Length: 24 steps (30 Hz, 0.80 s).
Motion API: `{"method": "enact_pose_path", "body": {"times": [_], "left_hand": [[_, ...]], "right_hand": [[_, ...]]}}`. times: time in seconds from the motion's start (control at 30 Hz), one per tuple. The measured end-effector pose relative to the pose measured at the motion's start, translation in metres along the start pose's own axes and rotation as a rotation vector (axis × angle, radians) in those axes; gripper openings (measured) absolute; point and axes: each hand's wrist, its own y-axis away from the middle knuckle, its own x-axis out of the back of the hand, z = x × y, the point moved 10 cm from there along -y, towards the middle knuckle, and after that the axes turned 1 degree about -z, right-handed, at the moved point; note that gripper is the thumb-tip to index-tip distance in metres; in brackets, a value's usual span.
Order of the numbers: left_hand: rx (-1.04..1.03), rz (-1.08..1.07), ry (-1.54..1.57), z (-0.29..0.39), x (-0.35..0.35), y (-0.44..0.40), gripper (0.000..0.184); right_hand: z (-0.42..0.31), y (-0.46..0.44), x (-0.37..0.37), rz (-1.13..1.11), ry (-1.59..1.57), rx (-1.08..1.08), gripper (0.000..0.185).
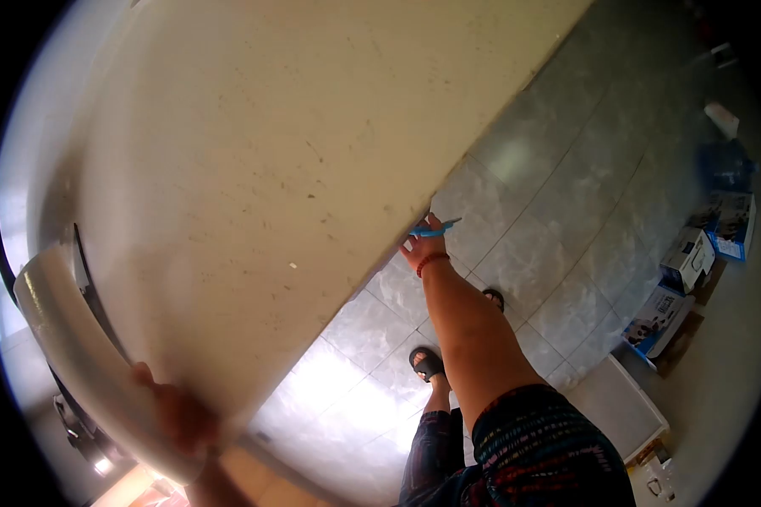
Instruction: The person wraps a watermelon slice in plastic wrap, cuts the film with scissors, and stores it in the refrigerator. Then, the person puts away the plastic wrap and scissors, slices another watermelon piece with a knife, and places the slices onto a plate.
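My right hand (425,242) is at the edge of a large cream table (271,152). Its fingers are closed round a thin light-blue tool (435,228); I cannot make out its exact kind. A red bead bracelet circles that wrist. At lower left, my left hand (182,414) is smeared by motion and lies over or against a big pale roll (76,338). The roll looks like wound film or sheet, with dark curved bars beside it. How the left fingers are set, and whether they grip the roll, does not show.
Small dark marks and a white scrap (292,264) dot the tabletop. Grey tiled floor (516,186) lies beyond its edge, under my sandalled feet. Along the right stand printed boxes (658,317), a blue water bottle (725,166) and a white bin or panel (617,406).
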Motion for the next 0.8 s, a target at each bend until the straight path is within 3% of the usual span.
{"method": "enact_pose_path", "body": {"times": [0.03, 0.13, 0.37, 0.43, 0.5, 0.63, 0.7, 0.73, 0.77, 0.8], "left_hand": [[0.026, -0.035, 0.004, -0.001, -0.006, -0.002, 0.071], [-0.004, 0.036, 0.021, 0.004, 0.002, 0.005, 0.071], [-0.035, 0.055, -0.061, 0.007, 0.003, 0.001, 0.079], [-0.044, 0.058, -0.091, 0.005, 0.002, 0.0, 0.08], [-0.046, 0.035, -0.112, 0.002, -0.005, -0.005, 0.084], [-0.079, 0.003, -0.095, 0.0, -0.006, -0.008, 0.088], [-0.098, 0.025, -0.149, 0.001, -0.007, -0.006, 0.097], [-0.103, 0.018, -0.171, 0.0, -0.006, -0.005, 0.099], [-0.111, 0.008, -0.194, 0.001, -0.004, -0.003, 0.102], [-0.089, 0.269, -0.274, 0.006, 0.024, 0.013, 0.104]], "right_hand": [[-0.001, 0.0, 0.005, 0.008, -0.005, -0.003, 0.052], [-0.006, -0.006, 0.024, 0.057, 0.095, -0.055, 0.03], [-0.027, 0.029, 0.1, 0.212, -0.024, -0.001, 0.026], [-0.041, 0.052, 0.125, 0.167, -0.054, 0.01, 0.027], [-0.057, 0.078, 0.168, 0.438, 0.165, 0.074, 0.033], [-0.065, 0.123, 0.233, 0.328, 0.761, -0.014, 0.042], [-0.059, 0.137, 0.269, 0.129, 1.38, -0.064, 0.037], [-0.041, 0.139, 0.284, -0.151, 2.059, 0.017, 0.035], [-0.016, 0.146, 0.307, -0.373, 2.471, 0.11, 0.033], [-0.019, 0.174, 0.299, -0.286, 2.356, 0.104, 0.035]]}}
